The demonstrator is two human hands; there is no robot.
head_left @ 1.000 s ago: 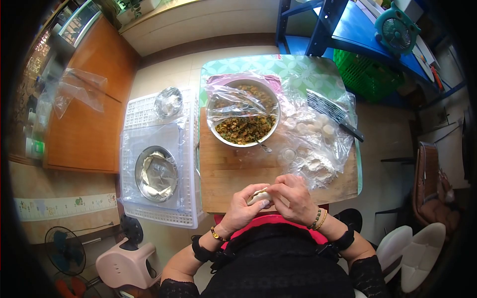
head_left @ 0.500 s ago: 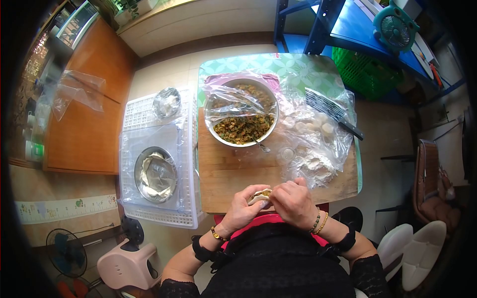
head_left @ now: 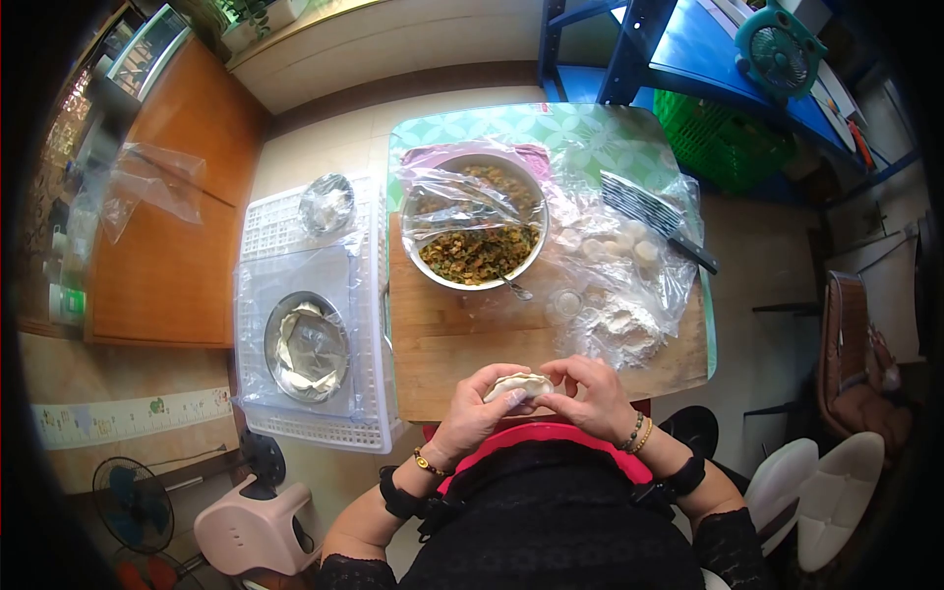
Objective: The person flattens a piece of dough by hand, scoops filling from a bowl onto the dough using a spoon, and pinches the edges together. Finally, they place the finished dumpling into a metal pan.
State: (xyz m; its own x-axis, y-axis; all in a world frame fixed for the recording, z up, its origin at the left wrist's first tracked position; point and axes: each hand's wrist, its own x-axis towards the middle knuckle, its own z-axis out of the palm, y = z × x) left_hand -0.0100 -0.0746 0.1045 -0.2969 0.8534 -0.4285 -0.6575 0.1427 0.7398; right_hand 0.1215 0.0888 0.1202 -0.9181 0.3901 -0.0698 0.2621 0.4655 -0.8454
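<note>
A folded dumpling (head_left: 518, 384) is held between my two hands at the front edge of the wooden board (head_left: 447, 344). My left hand (head_left: 475, 405) grips its left side, thumb in front. The thumb and fingers of my right hand (head_left: 587, 393) pinch its right end. Beyond them is a metal bowl (head_left: 540, 258) of chopped filling, partly covered by plastic film, with a spoon (head_left: 516, 288) at its rim. Flour (head_left: 621, 332) and round dough pieces (head_left: 644, 253) lie on plastic to the right, beside a knife with a black handle (head_left: 694, 253).
On the left, a white rack (head_left: 374, 324) bears a round pan (head_left: 341, 379) with dumplings along its edge and a small film-covered bowl (head_left: 326, 204). A pink stool (head_left: 241, 521) stands lower left. Blue shelving (head_left: 708, 59) and a green basket (head_left: 723, 147) are upper right.
My right hand has shifted slightly right and its fingers have spread from over the dumpling. The dumpling's edges now look joined, and the filling seen before no longer shows.
</note>
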